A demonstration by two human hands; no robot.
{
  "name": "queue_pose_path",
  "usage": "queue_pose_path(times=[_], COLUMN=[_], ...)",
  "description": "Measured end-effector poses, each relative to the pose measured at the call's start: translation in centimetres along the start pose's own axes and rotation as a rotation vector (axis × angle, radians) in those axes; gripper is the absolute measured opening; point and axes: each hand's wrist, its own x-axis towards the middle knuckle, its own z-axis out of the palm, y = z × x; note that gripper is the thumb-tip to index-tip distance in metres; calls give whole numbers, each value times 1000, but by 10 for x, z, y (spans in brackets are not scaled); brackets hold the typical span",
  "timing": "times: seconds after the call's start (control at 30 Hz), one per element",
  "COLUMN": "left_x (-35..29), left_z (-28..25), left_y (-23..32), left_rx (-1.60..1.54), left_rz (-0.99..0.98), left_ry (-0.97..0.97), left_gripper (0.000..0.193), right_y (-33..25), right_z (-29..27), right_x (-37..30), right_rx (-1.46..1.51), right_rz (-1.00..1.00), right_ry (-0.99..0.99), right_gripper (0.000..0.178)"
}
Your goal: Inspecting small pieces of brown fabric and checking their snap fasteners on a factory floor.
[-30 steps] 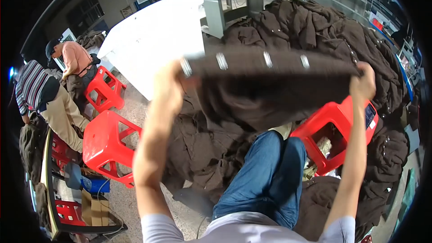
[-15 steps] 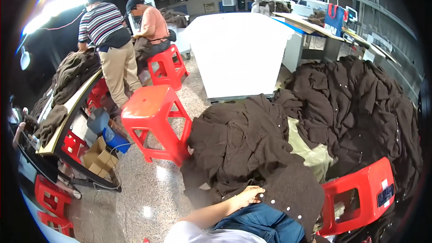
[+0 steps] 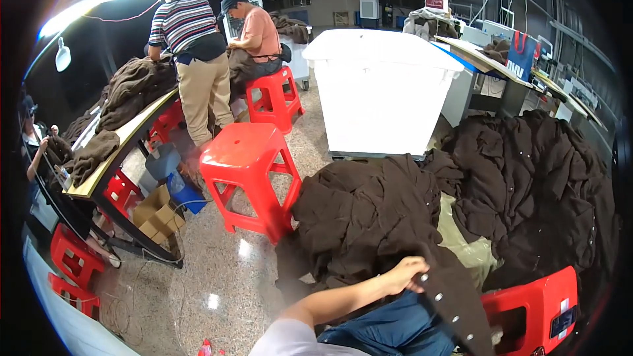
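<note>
My left hand [image 3: 404, 277] reaches in from the lower edge, over blue jeans. Its fingers are closed on the edge of a dark brown knit cardigan [image 3: 455, 290], pinching the strip beside a row of pale round buttons. From there the cardigan slopes down to the right across my lap. Just beyond lies a heap of dark brown garments [image 3: 369, 207], close to the hand. My right hand is out of view.
Red stools stand to the left [image 3: 247, 151] and at the lower right [image 3: 560, 290], the latter with a phone [image 3: 562, 322] on it. Ahead is a white bin [image 3: 382, 92]; more brown garments [image 3: 527, 184] lie right. Two people [image 3: 191, 39] work at a table [image 3: 89, 184].
My left hand has lifted and moved right, drawing the cardigan's buttoned edge up with it. The cardigan, spread flatter before, now hangs in a narrower slope. The whole view has shifted slightly.
</note>
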Motion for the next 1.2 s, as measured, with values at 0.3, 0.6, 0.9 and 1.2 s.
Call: queue_pose_path(times=[0.3, 0.6, 0.9, 1.2], left_x=[-21, -24, -48, -52], left_z=[-42, -40, -55, -50], left_y=[-89, -95, -112, 4], left_rx=[213, 122, 167, 905], left_rz=[-218, -96, -92, 874], left_ry=[249, 424, 399, 862], left_gripper=[20, 16, 11, 53], right_y=[-10, -154, -201, -191], right_z=[42, 67, 40, 54], right_x=[-103, -86, -148, -161], right_rx=[404, 766, 785, 766], right_rz=[-2, 41, 43, 1], right_ry=[-369, -537, -855, -829], right_gripper=[22, 22, 15, 14])
